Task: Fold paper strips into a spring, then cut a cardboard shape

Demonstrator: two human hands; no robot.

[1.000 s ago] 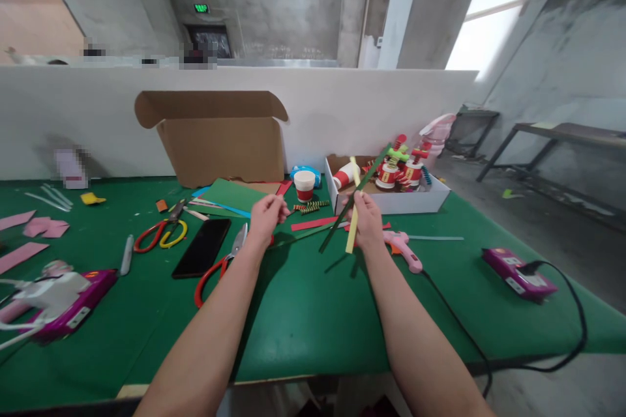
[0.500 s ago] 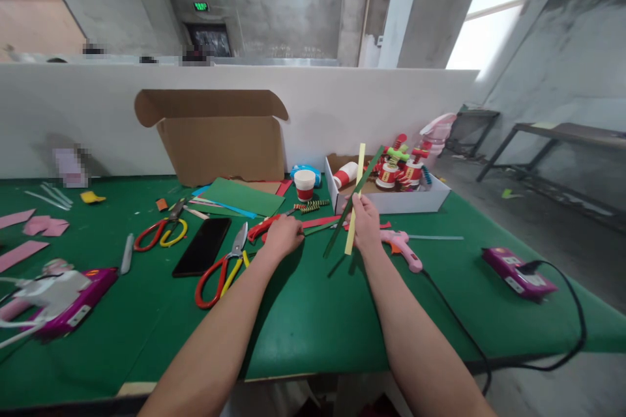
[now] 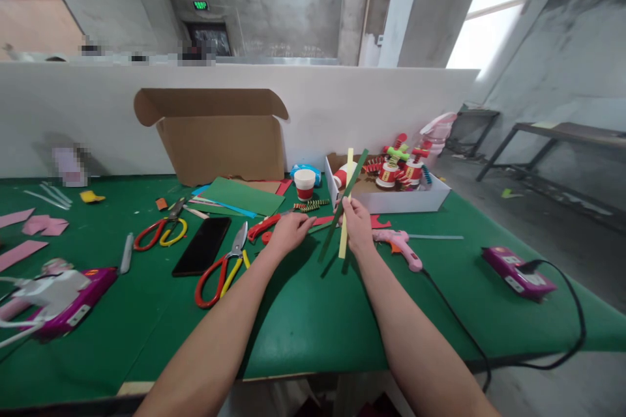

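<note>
Your right hand (image 3: 358,227) is to the right of the paper cup (image 3: 304,186) and nearer you than it, with thumb and fingers pinched on two paper strips, a yellow strip (image 3: 343,244) and a dark green strip (image 3: 355,174). Both are off the table (image 3: 313,332) on the cup's right; they cross near your fingertips, the yellow one close to upright and the green one leaning, its top end to the right. Your left hand (image 3: 289,232) is on the near side of the cup, palm down and low, its fingers close together and pointing right; you have them beside a red strip (image 3: 323,220) and a thin green strip (image 3: 320,228) lying there, but I cannot tell whether they grip anything. Folded paper springs (image 3: 313,206) lie just on your side of the cup. Left of the cup and nearer you are a red-handled tool (image 3: 261,228) and scissors (image 3: 238,244) with red and yellow handles. To the cup's right you have the white box (image 3: 408,203) of decorated pieces, and nearer you on that same side, the pink glue gun (image 3: 401,244).
</note>
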